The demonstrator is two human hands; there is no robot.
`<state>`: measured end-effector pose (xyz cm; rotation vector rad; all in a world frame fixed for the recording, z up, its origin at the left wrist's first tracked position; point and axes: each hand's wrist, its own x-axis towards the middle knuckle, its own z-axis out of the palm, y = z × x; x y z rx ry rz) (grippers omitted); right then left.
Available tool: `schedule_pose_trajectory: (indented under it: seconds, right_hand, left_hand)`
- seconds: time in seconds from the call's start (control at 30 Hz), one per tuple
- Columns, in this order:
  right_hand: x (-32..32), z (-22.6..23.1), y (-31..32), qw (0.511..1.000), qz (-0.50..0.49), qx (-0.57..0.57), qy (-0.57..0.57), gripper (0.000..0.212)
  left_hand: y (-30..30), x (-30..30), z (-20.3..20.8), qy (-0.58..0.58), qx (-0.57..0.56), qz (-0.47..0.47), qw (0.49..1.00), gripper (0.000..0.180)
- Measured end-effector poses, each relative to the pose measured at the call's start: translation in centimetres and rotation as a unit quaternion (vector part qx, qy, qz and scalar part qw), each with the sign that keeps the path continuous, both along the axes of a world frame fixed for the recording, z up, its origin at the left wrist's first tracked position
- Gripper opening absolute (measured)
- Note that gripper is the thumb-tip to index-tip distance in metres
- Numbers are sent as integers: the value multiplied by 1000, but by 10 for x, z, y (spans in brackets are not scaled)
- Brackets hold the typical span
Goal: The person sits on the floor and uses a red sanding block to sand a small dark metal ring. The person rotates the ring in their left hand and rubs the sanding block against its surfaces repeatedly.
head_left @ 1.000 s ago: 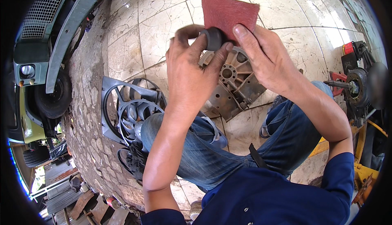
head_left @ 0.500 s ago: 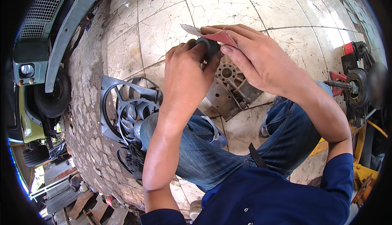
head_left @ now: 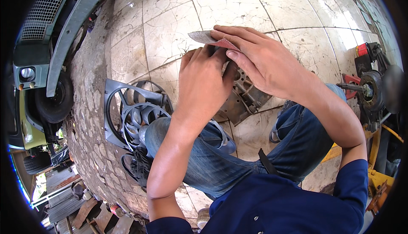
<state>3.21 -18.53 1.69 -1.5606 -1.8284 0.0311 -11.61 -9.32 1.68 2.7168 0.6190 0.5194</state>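
Right hand [head_left: 259,62] fingers pinch red sandpaper [head_left: 208,38]; left hand [head_left: 204,85] fingers curl closed, what they hold hidden

Bright daylight falls from above on my hands; glare whitens the glossy floor tiles [head_left: 340,15] at upper right; soft shadow lies under my arms; focus is sharp centrally; straight lines bend toward the rim, which fades to black.

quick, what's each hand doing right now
Left hand: closed around something its fingers hide; what it is cannot be told.
Right hand: closed on the red sandpaper sheet, pressing it down with flat fingers.
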Motion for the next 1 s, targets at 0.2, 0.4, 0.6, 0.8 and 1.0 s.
schedule_pose_trajectory:
  seconds: [0.2,0.4,0.6,0.8,1.0]
  right_hand:
    - [-3,1,-1,1000,-11,2,0,35]
    - [-3,3,-2,1000,2,-11,18,35]
    - [-3,4,-2,1000,8,-16,14,35]
    - [-3,-1,-2,1000,4,-18,-21,35]
    - [-1,-1,-3,999,2,-30,-45,36]
  left_hand:
    - [6,1,1,-35,-58,34,997,23]
    - [0,4,2,-49,-160,44,985,23]
    - [-4,7,7,-3,-185,59,981,25]
    - [2,2,6,60,-145,56,986,25]
    - [-1,-2,-2,58,-138,18,989,26]
